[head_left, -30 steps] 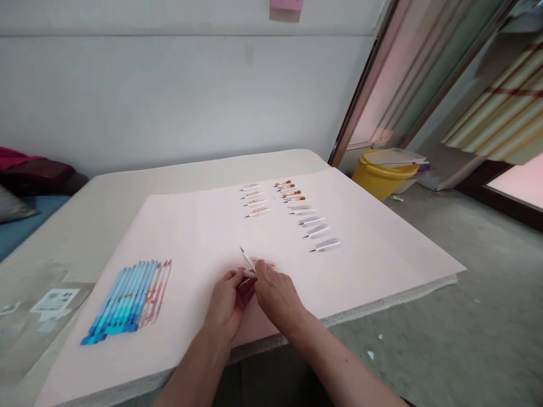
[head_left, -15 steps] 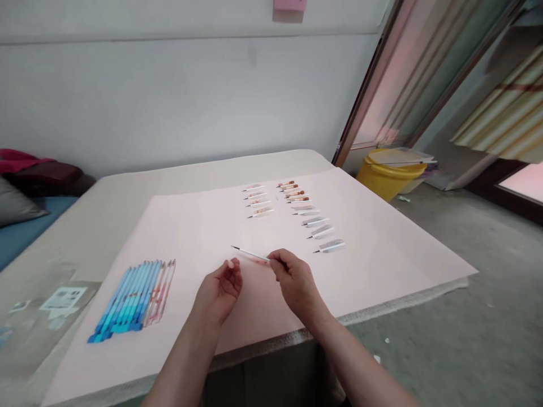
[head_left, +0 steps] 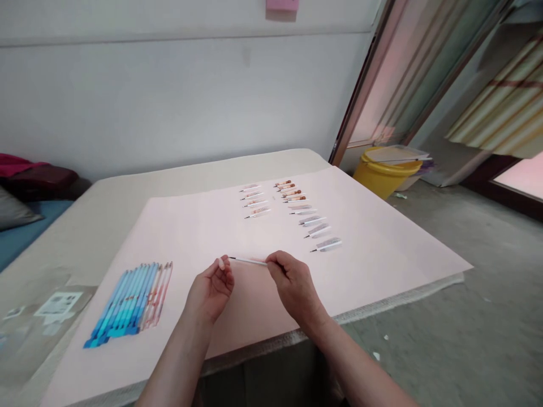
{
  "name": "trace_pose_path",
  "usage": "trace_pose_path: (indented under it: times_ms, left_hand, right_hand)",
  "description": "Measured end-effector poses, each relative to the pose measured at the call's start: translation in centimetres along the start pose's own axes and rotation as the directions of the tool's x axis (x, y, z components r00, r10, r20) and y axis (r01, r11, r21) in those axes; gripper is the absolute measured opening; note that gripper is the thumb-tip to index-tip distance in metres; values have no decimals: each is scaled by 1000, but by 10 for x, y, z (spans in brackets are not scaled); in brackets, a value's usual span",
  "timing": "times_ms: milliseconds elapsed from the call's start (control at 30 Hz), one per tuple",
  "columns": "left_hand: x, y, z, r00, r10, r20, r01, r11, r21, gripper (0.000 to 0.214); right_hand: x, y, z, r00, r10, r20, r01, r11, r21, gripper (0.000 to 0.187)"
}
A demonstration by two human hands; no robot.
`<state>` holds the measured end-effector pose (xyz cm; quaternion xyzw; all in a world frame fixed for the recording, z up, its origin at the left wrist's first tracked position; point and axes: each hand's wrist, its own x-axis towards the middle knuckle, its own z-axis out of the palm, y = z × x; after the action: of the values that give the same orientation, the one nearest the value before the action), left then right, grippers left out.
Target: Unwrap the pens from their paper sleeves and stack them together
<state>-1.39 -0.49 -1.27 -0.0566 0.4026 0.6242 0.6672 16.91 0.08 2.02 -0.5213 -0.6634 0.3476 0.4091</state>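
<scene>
My right hand [head_left: 292, 280] pinches the back end of a thin white pen refill [head_left: 248, 260], held level above a large pink paper sheet [head_left: 382, 243]. The refill's dark tip points left at my left hand [head_left: 212, 285], whose fingers are curled, thumb close to the tip; whether they touch it I cannot tell. A row of several blue and pink pens [head_left: 129, 302] lies on the sheet to the left. Two short columns of small pen parts [head_left: 311, 217] and refills [head_left: 254, 202] lie farther back.
The sheet covers a beige table [head_left: 127, 192] against a white wall. A clear bag with a label [head_left: 51, 305] lies at the table's left edge. A yellow bucket [head_left: 384, 169] stands on the floor at right, by a doorway. Cushions [head_left: 25, 181] sit at far left.
My hands, joined around the refill a second ago, have drawn apart. The right hand has swung the refill from tilted up to level, tip toward the left hand.
</scene>
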Motion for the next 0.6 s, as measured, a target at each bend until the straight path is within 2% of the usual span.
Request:
trace_pose_path:
  times_ms: [67,133,233,333,467,600]
  left_hand:
    - [1,1,-2,1000,11,-11,-11,1000,23,9]
    - [2,1,-2,999,39,-26,-38,997,61,6]
    - [3,0,-2,997,68,-38,-64,992,106,1]
    - [3,-1,-2,997,59,-49,-52,990,129,3]
    - [3,-2,-1,998,40,-46,-33,990,135,6]
    - [2,-2,0,997,27,-67,-17,990,137,10]
  right_hand:
    - [1,2,0,998,52,-29,-50,996,73,18]
    - [4,6,-1,983,171,-62,-152,961,231,16]
    - [9,11,-4,930,364,-55,-282,800,530,11]
    - [14,15,-9,877,480,-4,-325,600,731,12]
    - [16,18,-13,819,569,73,-349,393,851,13]
    - [16,19,-13,789,604,113,-363,310,879,12]
